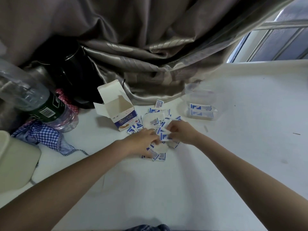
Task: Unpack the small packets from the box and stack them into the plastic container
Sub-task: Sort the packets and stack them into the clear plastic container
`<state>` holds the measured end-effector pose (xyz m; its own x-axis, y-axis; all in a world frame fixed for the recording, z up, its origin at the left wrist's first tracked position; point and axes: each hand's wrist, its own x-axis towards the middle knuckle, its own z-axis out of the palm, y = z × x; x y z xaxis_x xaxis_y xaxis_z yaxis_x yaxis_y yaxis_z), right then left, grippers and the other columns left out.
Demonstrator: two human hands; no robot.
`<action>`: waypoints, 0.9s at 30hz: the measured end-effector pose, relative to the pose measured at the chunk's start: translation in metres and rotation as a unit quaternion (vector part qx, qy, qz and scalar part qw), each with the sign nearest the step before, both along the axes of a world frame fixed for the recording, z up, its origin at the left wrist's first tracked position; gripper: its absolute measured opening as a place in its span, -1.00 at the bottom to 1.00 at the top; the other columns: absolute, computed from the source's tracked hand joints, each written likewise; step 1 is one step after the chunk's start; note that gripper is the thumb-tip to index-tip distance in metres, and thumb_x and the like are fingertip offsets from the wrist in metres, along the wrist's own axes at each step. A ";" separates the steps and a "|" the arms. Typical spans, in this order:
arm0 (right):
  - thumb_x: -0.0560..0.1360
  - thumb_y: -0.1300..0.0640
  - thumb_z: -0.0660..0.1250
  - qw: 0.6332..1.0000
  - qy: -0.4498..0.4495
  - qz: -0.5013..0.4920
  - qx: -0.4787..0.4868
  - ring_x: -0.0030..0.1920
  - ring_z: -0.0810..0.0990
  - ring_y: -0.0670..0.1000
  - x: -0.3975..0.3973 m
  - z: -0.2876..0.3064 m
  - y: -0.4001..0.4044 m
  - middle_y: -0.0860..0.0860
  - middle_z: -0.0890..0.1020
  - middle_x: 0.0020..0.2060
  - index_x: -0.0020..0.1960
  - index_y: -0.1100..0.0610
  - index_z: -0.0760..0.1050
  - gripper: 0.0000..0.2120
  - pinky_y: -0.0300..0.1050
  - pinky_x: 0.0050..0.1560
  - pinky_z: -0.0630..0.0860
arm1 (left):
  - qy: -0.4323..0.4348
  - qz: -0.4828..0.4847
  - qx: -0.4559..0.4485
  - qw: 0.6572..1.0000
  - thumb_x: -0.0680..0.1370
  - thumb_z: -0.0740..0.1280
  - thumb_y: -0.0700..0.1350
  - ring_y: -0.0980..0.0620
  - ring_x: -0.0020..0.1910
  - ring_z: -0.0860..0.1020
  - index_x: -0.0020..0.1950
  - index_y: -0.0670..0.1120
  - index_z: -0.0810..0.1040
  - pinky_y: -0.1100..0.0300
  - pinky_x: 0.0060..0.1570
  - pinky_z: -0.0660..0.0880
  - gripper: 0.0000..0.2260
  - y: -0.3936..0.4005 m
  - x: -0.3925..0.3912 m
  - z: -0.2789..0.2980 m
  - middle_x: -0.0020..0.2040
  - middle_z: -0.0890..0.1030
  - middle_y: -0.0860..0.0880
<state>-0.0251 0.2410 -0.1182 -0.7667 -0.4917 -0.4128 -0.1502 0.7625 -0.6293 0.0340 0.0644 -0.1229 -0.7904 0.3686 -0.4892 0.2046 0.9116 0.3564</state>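
Several small blue-and-white packets [154, 121] lie scattered in a heap on the white table [150, 189]. The opened cardboard box [116, 108] stands upright at the heap's left, its flaps raised. A clear plastic container [200, 102] sits to the right and holds a few stacked packets. My right hand [180, 131] pinches a small bunch of packets [165, 135] just above the heap. My left hand [143, 140] rests on the heap with fingers curled over packets beside that bunch.
A grey curtain [133, 47] drapes onto the table behind the box. At left lie a clear plastic bottle [33, 100], a black kettle [73, 69], checked cloth [43, 135] and a cream object [15, 162]. A window [281, 35] is at the upper right.
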 end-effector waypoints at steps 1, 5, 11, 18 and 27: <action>0.43 0.24 0.38 0.998 -0.008 0.054 0.034 -0.14 0.44 -0.02 0.006 -0.001 -0.003 0.06 0.49 -0.19 -0.18 0.21 0.51 -0.94 -0.26 -0.29 0.31 | 0.017 -0.035 -0.032 0.999 0.42 0.41 -0.02 0.07 0.14 0.27 0.22 -0.01 0.41 0.22 0.00 0.37 -0.59 -0.003 0.008 -0.004 0.13 0.32 0.03; 0.46 0.15 0.34 0.977 -0.027 0.169 0.130 -0.17 0.43 0.04 0.027 -0.013 -0.014 0.13 0.49 -0.20 -0.18 0.23 0.48 -0.86 -0.22 -0.38 0.26 | 0.084 -0.036 -0.036 0.995 0.50 0.35 -0.01 -0.02 0.28 0.26 0.32 -0.09 0.37 0.14 0.19 0.39 -0.57 0.001 0.016 -0.017 0.28 0.30 -0.06; 0.54 0.18 0.23 0.978 0.079 0.099 0.165 0.19 0.48 0.18 0.016 -0.020 -0.002 0.21 0.52 0.14 0.13 0.31 0.45 -0.76 -0.05 0.11 0.41 | 0.094 0.019 0.014 0.995 0.51 0.35 -0.11 -0.06 0.24 0.32 0.26 -0.18 0.40 0.17 0.16 0.33 -0.64 0.022 -0.007 -0.018 0.24 0.35 -0.09; 0.57 0.22 0.16 0.986 0.082 0.003 0.148 0.15 0.48 0.19 -0.005 -0.014 0.022 0.24 0.51 0.15 0.08 0.28 0.41 -0.84 -0.07 0.01 0.38 | 0.118 0.040 0.012 0.992 0.51 0.30 -0.20 -0.12 0.18 0.41 0.26 -0.18 0.35 0.16 0.05 0.32 -0.66 0.050 -0.024 -0.016 0.19 0.42 -0.14; 0.43 0.26 0.35 0.998 -0.061 -0.023 0.026 -0.03 0.55 0.08 -0.001 -0.001 0.011 0.16 0.63 0.07 0.09 0.26 0.58 -0.76 -0.06 0.06 0.47 | 0.076 0.072 0.058 0.993 0.46 0.32 -0.26 -0.18 0.11 0.48 0.29 -0.20 0.29 0.12 -0.07 0.38 -0.57 0.052 -0.020 -0.014 0.12 0.49 -0.21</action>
<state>-0.0258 0.2519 -0.1193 -0.7303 -0.4324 -0.5288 -0.0391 0.7994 -0.5996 0.0138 0.1163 -0.1370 -0.9003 0.2935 -0.3213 0.1348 0.8902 0.4352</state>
